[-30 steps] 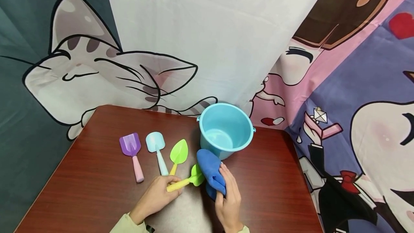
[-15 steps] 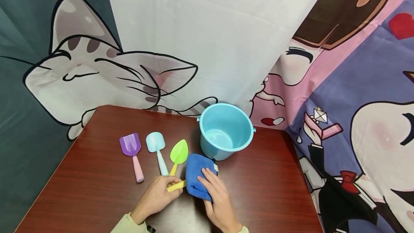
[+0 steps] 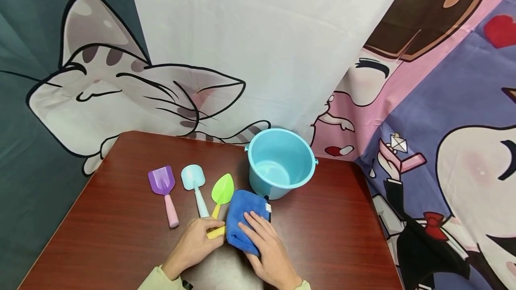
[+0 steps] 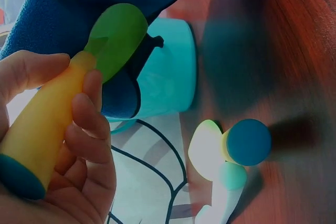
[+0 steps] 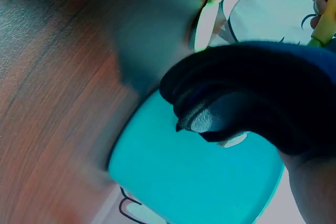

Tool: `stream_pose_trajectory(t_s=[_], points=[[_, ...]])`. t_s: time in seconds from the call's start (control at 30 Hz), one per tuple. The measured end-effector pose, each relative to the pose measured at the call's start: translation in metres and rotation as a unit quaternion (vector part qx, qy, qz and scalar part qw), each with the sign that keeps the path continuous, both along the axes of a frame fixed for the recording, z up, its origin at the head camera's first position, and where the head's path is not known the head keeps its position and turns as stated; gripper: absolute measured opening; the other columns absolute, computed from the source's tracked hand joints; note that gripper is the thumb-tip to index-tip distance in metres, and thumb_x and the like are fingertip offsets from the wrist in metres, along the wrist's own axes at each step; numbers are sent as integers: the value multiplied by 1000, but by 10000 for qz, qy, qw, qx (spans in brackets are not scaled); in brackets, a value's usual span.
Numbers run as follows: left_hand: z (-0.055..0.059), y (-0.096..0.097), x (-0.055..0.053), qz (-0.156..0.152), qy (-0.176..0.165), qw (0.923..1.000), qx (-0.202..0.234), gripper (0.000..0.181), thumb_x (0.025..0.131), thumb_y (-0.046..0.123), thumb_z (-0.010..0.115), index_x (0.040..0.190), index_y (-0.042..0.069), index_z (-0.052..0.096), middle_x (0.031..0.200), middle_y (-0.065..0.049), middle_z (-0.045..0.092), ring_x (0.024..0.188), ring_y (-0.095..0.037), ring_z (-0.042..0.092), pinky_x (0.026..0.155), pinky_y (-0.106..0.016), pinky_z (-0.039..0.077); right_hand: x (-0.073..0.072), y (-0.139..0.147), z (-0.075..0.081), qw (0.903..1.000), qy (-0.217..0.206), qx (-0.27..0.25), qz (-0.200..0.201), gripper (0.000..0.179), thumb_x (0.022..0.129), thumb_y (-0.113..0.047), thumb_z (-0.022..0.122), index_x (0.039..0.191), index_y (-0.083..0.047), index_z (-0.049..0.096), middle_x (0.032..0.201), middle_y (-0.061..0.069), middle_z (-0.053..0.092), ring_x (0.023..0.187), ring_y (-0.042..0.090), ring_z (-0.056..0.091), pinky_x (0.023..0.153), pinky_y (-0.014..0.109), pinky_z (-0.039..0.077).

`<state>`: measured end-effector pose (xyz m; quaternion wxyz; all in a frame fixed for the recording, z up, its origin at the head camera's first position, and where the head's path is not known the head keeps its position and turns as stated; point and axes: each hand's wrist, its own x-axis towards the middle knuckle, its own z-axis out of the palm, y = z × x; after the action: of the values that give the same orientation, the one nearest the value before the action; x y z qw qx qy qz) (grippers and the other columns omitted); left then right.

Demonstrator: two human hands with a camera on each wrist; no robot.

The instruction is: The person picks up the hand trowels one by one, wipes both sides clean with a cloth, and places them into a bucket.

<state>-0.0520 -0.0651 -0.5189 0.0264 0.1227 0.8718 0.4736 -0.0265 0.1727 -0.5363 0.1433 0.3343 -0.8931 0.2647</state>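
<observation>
My left hand (image 3: 197, 241) grips a small toy shovel (image 3: 216, 232) by its yellow handle (image 4: 44, 124), its green blade (image 4: 118, 38) pointing right. A folded blue cloth (image 3: 242, 209) with a white tag covers that blade in the head view. My right hand (image 3: 268, 249) holds the cloth, fingers over its top and the thumb along its lower edge. From the left wrist view, the blade lies against the cloth's underside, the cloth folding partly around it. Behind the cloth stands a light-blue bucket (image 3: 282, 164).
On the brown table (image 3: 113, 200), left of the bucket, lie a purple shovel with a pink handle (image 3: 162, 181), a pale-blue shovel (image 3: 193, 177) and a green trowel with a yellow handle (image 3: 223, 189). A curtain printed with cartoons (image 3: 242, 21) hangs behind the table.
The right hand has brought the cloth leftward and turned it flat over the green blade, which showed one second ago. It has slid slightly further left since. My left hand has barely moved.
</observation>
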Motion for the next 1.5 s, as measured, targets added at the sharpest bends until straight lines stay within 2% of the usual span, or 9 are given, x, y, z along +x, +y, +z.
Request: stream_pose_trajectory(t_s=[0.17, 0.4, 0.57, 0.77, 0.93, 1.1, 1.17, 1.27, 1.5], points=[[0, -1, 1, 1, 16, 10000, 37, 18, 76, 13, 80, 94, 15, 80, 83, 12, 69, 63, 0, 52, 56, -22, 44, 0, 3, -2, 10000, -22, -33, -10, 54, 100, -29, 58, 152, -20, 45, 157, 5, 41, 144, 28, 38, 119, 33, 22], [-1, -3, 2, -15, 144, 9999, 31, 20, 75, 15, 81, 95, 19, 80, 83, 15, 67, 64, 0, 52, 57, -22, 43, -3, 7, -6, 9997, 19, -183, -157, 63, 88, -4, 59, 149, -14, 48, 155, 9, 44, 142, 31, 41, 118, 28, 21], [-3, -5, 3, -19, 281, 9995, 110, 22, 74, 14, 82, 96, 19, 81, 83, 15, 68, 66, 0, 53, 58, -22, 44, -7, 10, -10, 9984, 64, -506, -242, 73, 78, 14, 59, 147, -8, 49, 150, 15, 48, 138, 35, 44, 118, 26, 22], [-3, -9, 3, -96, 434, 9984, 352, 23, 75, 13, 83, 96, 22, 81, 85, 15, 69, 67, -1, 54, 59, -22, 44, -10, 16, -11, 9952, 216, -747, -594, 76, 72, 23, 57, 143, -4, 53, 144, 17, 53, 133, 34, 50, 117, 27, 25], [-2, -11, 3, -90, 325, 9984, 463, 22, 75, 12, 83, 96, 21, 81, 89, 11, 72, 70, -1, 56, 60, -23, 46, -9, 21, -11, 9890, 259, -1013, -1047, 68, 77, 22, 58, 140, -2, 55, 140, 16, 57, 129, 35, 54, 115, 23, 27], [-2, -13, 2, -73, 176, 9988, 445, 21, 76, 13, 83, 96, 20, 81, 90, 9, 72, 69, -2, 55, 59, -23, 46, -10, 24, -7, 9806, 526, -1252, -1411, 40, 101, 1, 50, 141, 0, 53, 138, 15, 59, 127, 27, 56, 111, 18, 29], [-2, -13, 2, -58, 150, 9991, 396, 21, 76, 14, 83, 96, 20, 81, 89, 9, 72, 68, -1, 55, 58, -23, 45, -10, 24, -5, 9781, 630, -1360, -1446, 37, 107, -9, 43, 141, 1, 53, 139, 15, 58, 126, 27, 57, 111, 18, 30], [-3, -13, 1, -20, 155, 9993, 330, 21, 76, 15, 83, 96, 20, 81, 89, 9, 72, 68, -1, 55, 58, -22, 45, -10, 23, -3, 9750, 824, -1493, -1427, 38, 109, -16, 40, 140, 2, 54, 137, 16, 59, 125, 28, 57, 110, 20, 33], [-6, -11, 0, -9, 232, 9995, 209, 22, 75, 12, 82, 95, 19, 81, 89, 8, 73, 70, -1, 55, 60, -22, 45, -10, 17, 3, 9699, 1090, -1715, -1343, 36, 108, -14, 43, 137, 4, 56, 135, 19, 60, 123, 30, 59, 110, 22, 35]])
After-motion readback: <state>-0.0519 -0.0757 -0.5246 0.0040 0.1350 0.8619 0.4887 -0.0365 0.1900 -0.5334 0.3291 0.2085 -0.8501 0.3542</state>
